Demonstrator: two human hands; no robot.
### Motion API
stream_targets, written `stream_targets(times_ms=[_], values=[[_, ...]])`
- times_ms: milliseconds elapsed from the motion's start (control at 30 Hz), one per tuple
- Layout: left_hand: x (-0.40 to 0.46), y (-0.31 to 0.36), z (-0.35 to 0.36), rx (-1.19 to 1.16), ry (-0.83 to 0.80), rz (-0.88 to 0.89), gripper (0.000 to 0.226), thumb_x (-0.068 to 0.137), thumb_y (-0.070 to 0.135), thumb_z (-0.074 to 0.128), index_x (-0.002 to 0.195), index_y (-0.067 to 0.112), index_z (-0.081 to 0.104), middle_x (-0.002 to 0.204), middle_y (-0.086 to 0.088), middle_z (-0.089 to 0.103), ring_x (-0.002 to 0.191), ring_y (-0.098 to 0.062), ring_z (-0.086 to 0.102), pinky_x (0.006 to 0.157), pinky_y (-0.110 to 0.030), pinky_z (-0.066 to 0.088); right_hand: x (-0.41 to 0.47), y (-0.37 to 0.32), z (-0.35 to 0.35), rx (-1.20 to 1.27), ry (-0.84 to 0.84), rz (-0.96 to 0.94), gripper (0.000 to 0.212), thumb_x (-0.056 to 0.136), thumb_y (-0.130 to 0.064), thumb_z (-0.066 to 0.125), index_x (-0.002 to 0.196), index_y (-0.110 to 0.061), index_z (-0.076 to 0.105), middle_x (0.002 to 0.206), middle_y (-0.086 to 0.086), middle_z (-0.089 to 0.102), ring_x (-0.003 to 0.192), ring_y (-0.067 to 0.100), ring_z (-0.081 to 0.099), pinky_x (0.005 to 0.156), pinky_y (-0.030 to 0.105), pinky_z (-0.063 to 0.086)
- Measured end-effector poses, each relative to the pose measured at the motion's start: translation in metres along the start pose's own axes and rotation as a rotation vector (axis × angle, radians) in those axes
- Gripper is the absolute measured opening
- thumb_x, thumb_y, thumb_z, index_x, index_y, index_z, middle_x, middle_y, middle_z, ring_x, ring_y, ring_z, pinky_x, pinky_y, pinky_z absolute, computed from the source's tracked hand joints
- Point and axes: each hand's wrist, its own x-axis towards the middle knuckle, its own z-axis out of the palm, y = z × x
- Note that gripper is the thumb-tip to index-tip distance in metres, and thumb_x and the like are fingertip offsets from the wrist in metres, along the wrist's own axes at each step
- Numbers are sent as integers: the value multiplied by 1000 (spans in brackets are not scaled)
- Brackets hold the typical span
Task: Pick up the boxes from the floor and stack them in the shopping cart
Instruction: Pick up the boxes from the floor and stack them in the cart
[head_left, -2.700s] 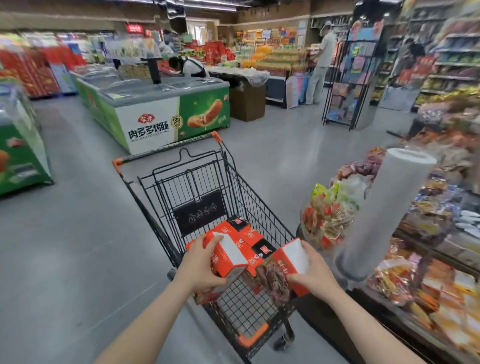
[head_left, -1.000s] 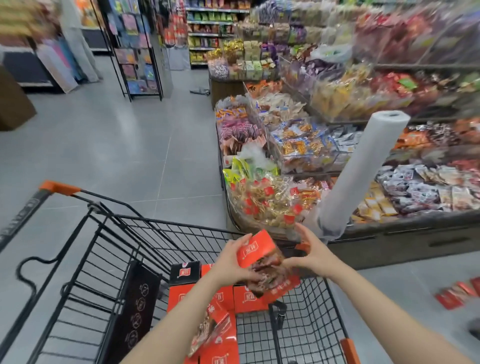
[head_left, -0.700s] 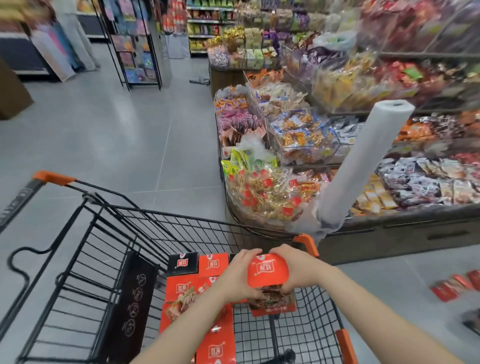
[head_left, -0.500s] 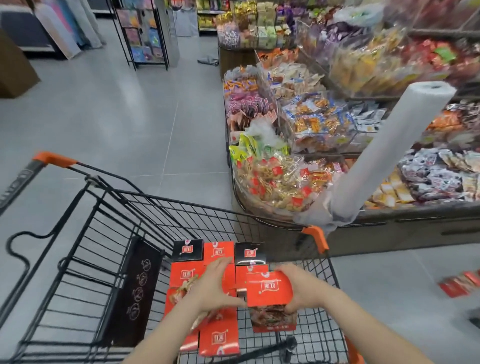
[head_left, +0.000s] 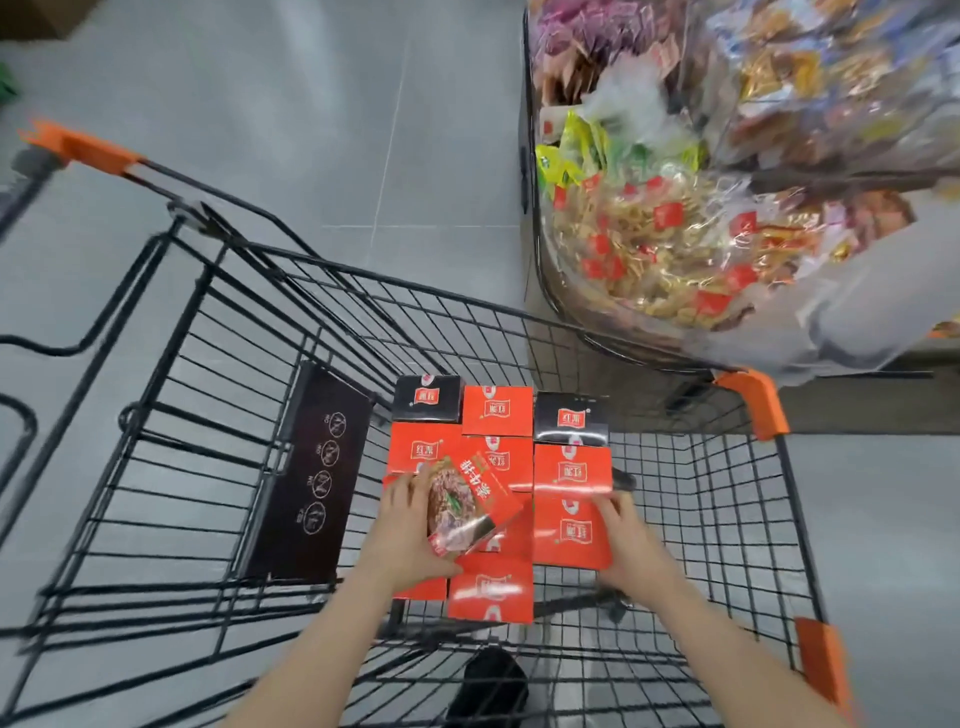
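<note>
Several red and black boxes (head_left: 497, 410) stand in rows on the bottom of the black wire shopping cart (head_left: 519, 312). My left hand (head_left: 408, 530) grips a tilted red box with a food picture (head_left: 470, 501) above the left and middle rows. My right hand (head_left: 631, 540) holds the right side of an upright red box (head_left: 571, 532) in the right row, thumb on its top face, fingers along its edge. Both forearms reach in over the cart's near rim.
A black flap panel (head_left: 311, 473) stands inside the cart left of the boxes. A wire display bin of bagged snacks (head_left: 675, 234) presses against the cart's far right corner (head_left: 753, 395). Grey tiled floor (head_left: 311, 104) lies beyond. A dark shoe (head_left: 488, 686) shows below.
My view has tipped down into the cart. Both hands lowered; the red box held half a second ago now stands in the right row, and my left hand grips a tilted picture box.
</note>
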Motion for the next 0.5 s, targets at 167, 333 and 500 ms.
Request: stream_targets(times_ms=[167, 333, 500], values=[[2, -3, 2, -74, 18, 14, 135, 54, 48, 83, 150, 27, -9, 149, -1, 11, 139, -22, 10, 110, -41, 35, 8, 6, 15, -42, -19, 78, 99, 70, -10, 77, 146, -24, 14, 141, 1, 17, 99, 15, 55, 72, 19, 48], [-1, 12, -12, -120, 4, 115, 130, 50, 49, 78, 142, 47, -14, 142, 4, 15, 132, -17, 16, 104, -36, 42, 4, 0, -16, -35, 118, 53, 82, 75, -53, 71, 140, -22, 34, 137, -3, 37, 118, 14, 46, 94, 30, 47], [-2, 66, -40, -122, 2, 319, 131, 53, 45, 80, 147, 41, -11, 143, 8, 11, 131, -14, 21, 92, -25, 46, 6, -34, -82, 624, -40, 71, 87, 74, -67, 63, 145, -28, 30, 138, -15, 38, 125, 7, 39, 108, 36, 36]])
